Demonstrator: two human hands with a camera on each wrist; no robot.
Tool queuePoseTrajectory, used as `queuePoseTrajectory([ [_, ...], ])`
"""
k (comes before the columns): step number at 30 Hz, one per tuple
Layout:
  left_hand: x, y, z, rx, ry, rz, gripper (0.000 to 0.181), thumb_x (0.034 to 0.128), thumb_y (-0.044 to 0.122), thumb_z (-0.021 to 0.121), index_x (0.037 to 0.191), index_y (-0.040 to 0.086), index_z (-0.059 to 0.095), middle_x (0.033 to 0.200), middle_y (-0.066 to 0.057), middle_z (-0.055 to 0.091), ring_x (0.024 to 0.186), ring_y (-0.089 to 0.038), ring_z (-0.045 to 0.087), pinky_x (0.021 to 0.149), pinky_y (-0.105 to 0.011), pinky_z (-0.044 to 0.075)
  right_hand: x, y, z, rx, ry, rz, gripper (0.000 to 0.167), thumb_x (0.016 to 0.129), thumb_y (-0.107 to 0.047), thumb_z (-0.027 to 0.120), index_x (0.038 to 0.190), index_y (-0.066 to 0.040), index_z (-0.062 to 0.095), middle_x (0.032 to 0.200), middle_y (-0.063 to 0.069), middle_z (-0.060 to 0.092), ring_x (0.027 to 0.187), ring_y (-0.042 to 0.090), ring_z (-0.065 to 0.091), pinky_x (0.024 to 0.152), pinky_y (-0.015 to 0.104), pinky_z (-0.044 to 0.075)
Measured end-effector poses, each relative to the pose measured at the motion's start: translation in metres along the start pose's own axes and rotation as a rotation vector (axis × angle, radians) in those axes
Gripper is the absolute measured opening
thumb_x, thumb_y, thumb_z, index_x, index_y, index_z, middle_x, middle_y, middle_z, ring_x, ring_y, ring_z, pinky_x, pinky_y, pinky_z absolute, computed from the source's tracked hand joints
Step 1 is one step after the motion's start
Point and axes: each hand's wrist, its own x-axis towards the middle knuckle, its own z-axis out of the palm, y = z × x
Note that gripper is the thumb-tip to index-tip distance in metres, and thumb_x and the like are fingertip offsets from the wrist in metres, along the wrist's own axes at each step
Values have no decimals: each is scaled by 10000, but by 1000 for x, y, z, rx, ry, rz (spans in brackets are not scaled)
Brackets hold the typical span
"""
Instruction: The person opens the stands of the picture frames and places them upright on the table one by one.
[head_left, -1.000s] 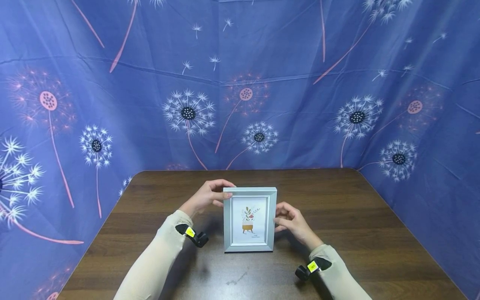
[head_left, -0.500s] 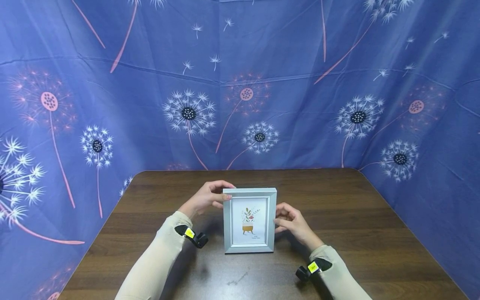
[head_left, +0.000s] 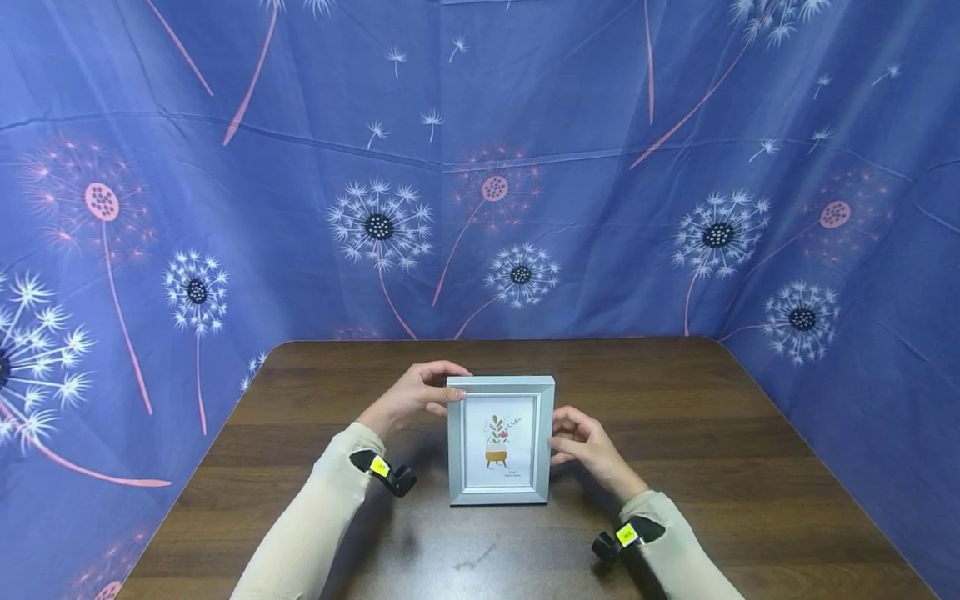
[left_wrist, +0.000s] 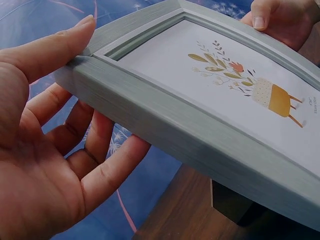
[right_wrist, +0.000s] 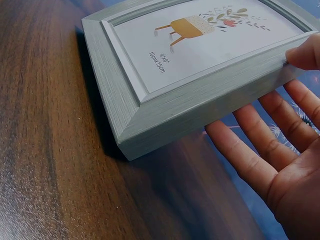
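Note:
A pale grey-blue picture frame (head_left: pixel 498 497) stands upright near the middle of the table, its front toward me. Behind its glazing a print shows a yellow plant pot on legs with leaves and a red flower. My left hand (head_left: pixel 408 398) grips the upper left corner, thumb on the front and fingers at the back, as the left wrist view shows. At the right edge, about mid-height, my right hand (head_left: pixel 588 450) pinches the frame between thumb and fingers. In the left wrist view a dark support (left_wrist: pixel 230 202) shows behind the frame.
The brown wooden table (head_left: pixel 675 533) reaches back to a blue curtain (head_left: pixel 600 167) printed with dandelions, which also closes in both sides. Each wrist wears a small black camera, the left camera (head_left: pixel 393 475) and the right camera (head_left: pixel 615 542).
Hands and picture frame hold nearly the same place throughout. Only a slight shift of the whole head view is visible.

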Motion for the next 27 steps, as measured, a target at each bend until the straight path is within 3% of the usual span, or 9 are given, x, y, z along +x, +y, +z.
queuePoseTrajectory([
  [5,-2,-4,1,-8,30,-16,460,846,25,732,1246,-123,558,983,-25,672,871,-152,658,707,-365,590,-1,1,-2,3,-12,-10,271,887,105,568,1119,185,456,958,22,645,814,120,667,649,423,597],
  [11,-3,-7,0,-8,35,-25,460,854,54,737,1251,-103,564,1007,-36,655,897,-171,655,737,-409,587,-1,0,-4,-1,-22,-25,275,887,112,567,1133,-10,581,976,13,657,827,120,677,664,471,592],
  [18,-5,-6,0,-37,25,-23,473,859,57,734,1269,-98,556,1007,-48,638,896,-171,652,752,-417,586,-2,-1,-5,-19,-21,-30,243,892,115,566,1123,144,496,975,12,655,821,122,672,663,480,590],
  [27,-12,-14,-9,-26,45,-6,489,893,79,685,1295,-131,503,1038,-13,644,936,-149,636,825,-529,552,-3,-8,-10,-15,-31,-32,271,918,110,559,1142,205,440,996,32,666,860,157,680,689,472,591],
])
